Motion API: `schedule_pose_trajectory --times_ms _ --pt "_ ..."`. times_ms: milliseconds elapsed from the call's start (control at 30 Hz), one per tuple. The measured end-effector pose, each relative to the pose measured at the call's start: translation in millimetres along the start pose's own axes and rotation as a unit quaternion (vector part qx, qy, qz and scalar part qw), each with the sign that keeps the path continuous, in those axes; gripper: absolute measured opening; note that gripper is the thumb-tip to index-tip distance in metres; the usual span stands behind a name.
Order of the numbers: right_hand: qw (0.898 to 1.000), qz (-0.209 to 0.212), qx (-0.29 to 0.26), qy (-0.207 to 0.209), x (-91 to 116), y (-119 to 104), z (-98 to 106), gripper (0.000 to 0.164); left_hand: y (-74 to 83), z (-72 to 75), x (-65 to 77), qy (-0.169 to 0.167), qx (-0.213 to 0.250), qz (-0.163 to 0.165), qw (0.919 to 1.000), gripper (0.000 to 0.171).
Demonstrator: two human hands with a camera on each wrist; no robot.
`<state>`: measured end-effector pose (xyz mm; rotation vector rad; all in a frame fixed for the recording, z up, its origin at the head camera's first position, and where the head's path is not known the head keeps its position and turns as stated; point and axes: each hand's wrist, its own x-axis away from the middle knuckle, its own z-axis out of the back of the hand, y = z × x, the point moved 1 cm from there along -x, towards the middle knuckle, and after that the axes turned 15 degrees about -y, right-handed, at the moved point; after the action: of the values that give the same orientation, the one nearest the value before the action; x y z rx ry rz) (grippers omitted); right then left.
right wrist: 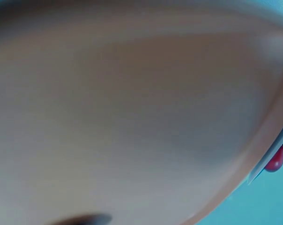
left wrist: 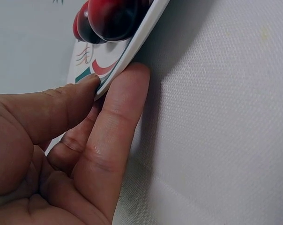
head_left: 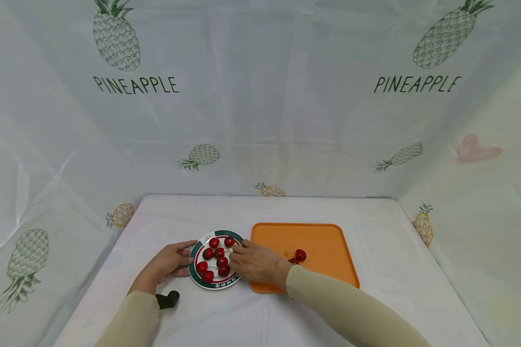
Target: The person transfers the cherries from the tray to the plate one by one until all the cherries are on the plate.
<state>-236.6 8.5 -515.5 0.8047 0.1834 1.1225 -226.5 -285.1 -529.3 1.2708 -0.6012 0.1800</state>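
Observation:
A round plate (head_left: 194,274) with a green-and-white rim holds several red cherries (head_left: 222,261), some with thin stems. My left hand (head_left: 169,262) grips its left edge; in the left wrist view the thumb (left wrist: 78,105) lies on top of the rim and a finger (left wrist: 127,93) reaches underneath. From the right, my right hand (head_left: 258,262) reaches over the plate's right edge, its bent fingers beside the cherries. I cannot tell whether those fingertips pinch anything. In the right wrist view a blurred surface covers most of the picture, with a cherry (right wrist: 275,160) showing at the right.
An orange tray (head_left: 325,241) lies right of the plate, partly beneath my right forearm. Cherries (head_left: 300,255) rest on it, one partly hidden by the sleeve. A black object (head_left: 168,300) is by my left wrist. White cloth (head_left: 226,323) covers the table; pineapple-print sheets surround it.

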Motion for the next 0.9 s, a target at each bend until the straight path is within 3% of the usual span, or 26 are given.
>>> schedule_pose_trajectory --times_ms 500,900 --pt "1.000 -0.012 -0.013 0.007 -1.8 -1.9 -4.0 0.033 1.6 -1.5 0.9 0.002 -0.003 -0.001 1.0000 0.061" --pt "0.996 -0.066 -0.058 0.026 9.1 9.0 -4.4 0.024 2.2 -2.0 1.9 0.004 -0.004 0.005 1.0000 0.062"
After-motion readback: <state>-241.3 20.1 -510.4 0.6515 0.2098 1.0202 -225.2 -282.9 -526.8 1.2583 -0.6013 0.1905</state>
